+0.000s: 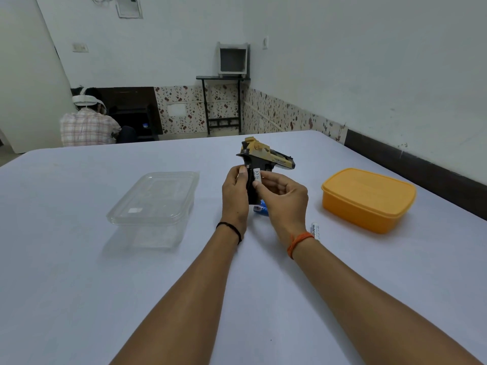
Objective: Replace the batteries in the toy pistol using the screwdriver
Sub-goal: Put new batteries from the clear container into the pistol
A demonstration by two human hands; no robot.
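The toy pistol (266,155), yellow on top with a black grip, stands upright above the middle of the table. My left hand (235,192) grips its black handle from the left. My right hand (283,194) pinches a white battery (257,176) against the handle. A blue object (259,208) lies on the table under my hands, mostly hidden. Two white batteries (315,229) lie beside my right wrist. No screwdriver is visible.
A clear plastic box (155,204) sits on the left of the white table (79,285). A closed orange box (369,197) sits on the right. A person sits on the floor beyond the table's far left edge.
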